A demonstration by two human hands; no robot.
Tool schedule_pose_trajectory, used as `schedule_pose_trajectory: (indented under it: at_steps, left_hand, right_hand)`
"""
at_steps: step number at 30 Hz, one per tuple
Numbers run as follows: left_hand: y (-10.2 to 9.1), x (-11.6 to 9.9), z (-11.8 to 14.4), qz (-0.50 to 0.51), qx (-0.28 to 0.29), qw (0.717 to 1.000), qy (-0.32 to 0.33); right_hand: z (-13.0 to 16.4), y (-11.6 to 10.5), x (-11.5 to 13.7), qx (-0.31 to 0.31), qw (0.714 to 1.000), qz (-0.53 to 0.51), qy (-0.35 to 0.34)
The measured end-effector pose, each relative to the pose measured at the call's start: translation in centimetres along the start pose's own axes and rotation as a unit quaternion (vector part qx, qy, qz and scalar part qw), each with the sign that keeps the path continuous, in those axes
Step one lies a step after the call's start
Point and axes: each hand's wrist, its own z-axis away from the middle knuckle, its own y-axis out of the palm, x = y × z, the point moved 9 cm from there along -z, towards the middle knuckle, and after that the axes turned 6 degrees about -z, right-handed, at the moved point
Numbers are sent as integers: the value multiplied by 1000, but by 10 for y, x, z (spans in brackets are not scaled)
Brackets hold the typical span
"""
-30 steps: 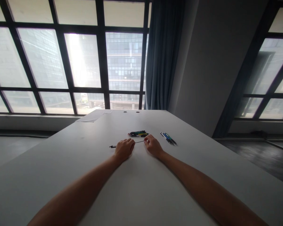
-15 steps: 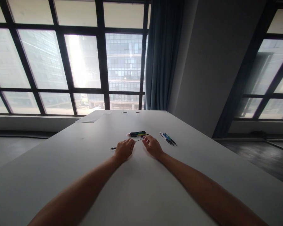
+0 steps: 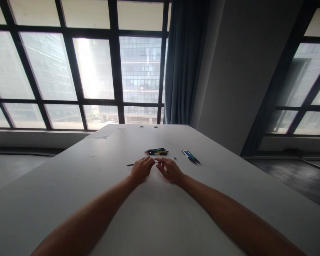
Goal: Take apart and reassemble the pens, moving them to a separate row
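Left hand (image 3: 140, 170) is curled, fingers closed around a thin dark pen (image 3: 134, 164) that it holds just above the table (image 3: 160, 213). The pen's left end sticks out past the knuckles, pointing toward the table's left edge. Right hand (image 3: 170, 170) is also curled, thumb and forefinger pinched on a thin rod (image 3: 161, 162) that runs level from the left hand's fingertips to the right hand's. Whether the rod is part of the pen or a loose refill cannot be told at this size. Both hands are near each other, fingertips almost meeting, mid-table and well away from the near edge. Both heels of the hands seem to rest on the surface.

The pen is slim, black, lying roughly parallel to the far edge; its tip end looks lighter. Detail is too small to read.

A tiny dark piece (image 3: 175, 158) lies on the surface just right of the right hand. A pile of pens (image 3: 156, 152) in green, yellow and black sits just beyond the hands toward the far edge. A second small group of pens (image 3: 191, 156), blue and green, lies to the right of that pile, nearer the right edge. A sheet of paper (image 3: 106, 131) lies at the far left corner.
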Motion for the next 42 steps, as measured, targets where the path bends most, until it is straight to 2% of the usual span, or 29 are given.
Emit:
schedule_pose_trajectory:
  at_steps: [3,8,10,13,17,21,25,28,35,42]
  left_hand:
    - [2,2,0,-3,14,1000,-13]
    - [4,6,0,-26,50,997,-52]
    - [4,7,0,-31,63,996,-59]
    - [5,5,0,-33,68,996,-53]
    - [7,4,1,-35,73,996,-45]
    - [8,6,2,-49,80,994,-59]
    - [11,16,3,-59,87,989,-106]
    - [13,20,4,-53,92,987,-124]
    - [11,17,4,-25,94,988,-120]
    - [14,17,3,-2,93,990,-104]
  right_hand:
    - [-1,-3,-8,-23,999,-24,28]
    - [1,-22,-30,-127,985,-47,103]
    - [1,-22,-30,-111,989,-20,98]
    - [-1,-13,-22,-50,996,47,59]
    - [-3,-5,-12,-8,991,128,32]
    - [-4,-12,-23,-23,984,163,68]
    - [2,-35,-53,-84,974,164,133]
    - [8,-46,-73,-94,962,177,183]
    - [9,-33,-75,-45,950,226,208]
    - [13,-32,-86,-26,934,251,252]
